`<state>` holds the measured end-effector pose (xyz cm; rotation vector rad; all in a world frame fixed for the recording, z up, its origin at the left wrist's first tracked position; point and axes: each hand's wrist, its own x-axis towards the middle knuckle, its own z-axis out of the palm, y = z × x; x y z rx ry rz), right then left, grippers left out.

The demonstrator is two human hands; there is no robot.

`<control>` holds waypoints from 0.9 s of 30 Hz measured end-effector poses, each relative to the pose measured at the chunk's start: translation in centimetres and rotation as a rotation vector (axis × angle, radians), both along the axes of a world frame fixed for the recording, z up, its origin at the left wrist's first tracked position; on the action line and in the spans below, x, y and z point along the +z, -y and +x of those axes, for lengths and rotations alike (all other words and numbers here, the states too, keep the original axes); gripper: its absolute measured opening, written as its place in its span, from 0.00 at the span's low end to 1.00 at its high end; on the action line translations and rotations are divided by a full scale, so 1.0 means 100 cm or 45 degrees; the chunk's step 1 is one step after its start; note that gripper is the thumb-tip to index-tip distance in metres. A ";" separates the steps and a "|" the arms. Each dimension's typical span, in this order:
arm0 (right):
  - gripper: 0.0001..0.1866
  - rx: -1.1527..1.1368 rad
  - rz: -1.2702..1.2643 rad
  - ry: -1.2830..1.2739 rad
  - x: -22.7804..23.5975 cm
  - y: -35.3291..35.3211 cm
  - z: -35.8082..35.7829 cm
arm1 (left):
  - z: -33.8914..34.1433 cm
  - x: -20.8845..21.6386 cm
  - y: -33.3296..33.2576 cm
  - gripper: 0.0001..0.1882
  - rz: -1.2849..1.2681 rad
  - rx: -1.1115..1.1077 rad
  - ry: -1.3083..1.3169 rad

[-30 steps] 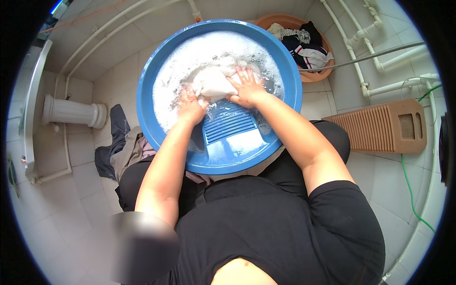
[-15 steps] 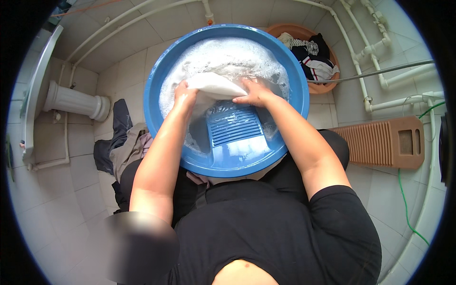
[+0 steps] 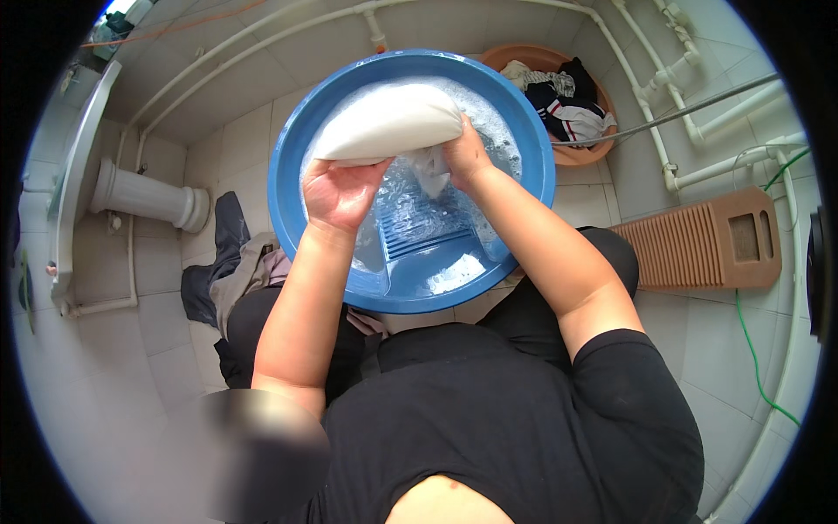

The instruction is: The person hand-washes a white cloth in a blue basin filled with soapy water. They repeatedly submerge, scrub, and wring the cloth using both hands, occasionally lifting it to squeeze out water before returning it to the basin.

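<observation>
A wet white cloth (image 3: 388,122), puffed out and rounded, is held up between my hands above the soapy water. My left hand (image 3: 342,190), palm turned up, grips its left end from below; most of its fingers are hidden by the cloth. At the right end my right hand (image 3: 465,155) is closed on the fabric, and a loose fold hangs beside it toward the water. Below sits a round blue basin (image 3: 281,188) with foamy water and a ridged washboard slope (image 3: 426,243) built into its near side.
An orange-brown tub (image 3: 602,155) of dark and white clothes stands beyond the basin's right side. A brown washboard (image 3: 698,240) lies right of my knee. Clothes (image 3: 227,253) are heaped at left, near a white pedestal (image 3: 150,196). White pipes (image 3: 650,122) line the walls.
The white cloth has risen from the water and swelled into a rounded shape. My left hand has turned palm up and come nearer; my right hand has lifted slightly.
</observation>
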<state>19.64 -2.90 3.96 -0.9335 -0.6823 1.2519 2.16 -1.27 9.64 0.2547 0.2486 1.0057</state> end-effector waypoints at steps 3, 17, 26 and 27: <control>0.14 -0.153 0.041 -0.040 0.001 -0.001 -0.014 | -0.018 -0.026 -0.005 0.28 0.039 -0.147 0.002; 0.29 0.665 -0.184 1.014 0.023 0.047 0.007 | -0.036 -0.099 -0.002 0.25 -0.045 -0.137 -0.825; 0.31 0.121 -0.456 1.289 -0.067 0.016 0.017 | -0.018 -0.122 -0.015 0.30 0.624 -0.234 -2.050; 0.32 0.251 -0.561 1.310 -0.051 0.001 0.006 | -0.017 -0.119 -0.014 0.30 0.601 -0.207 -2.042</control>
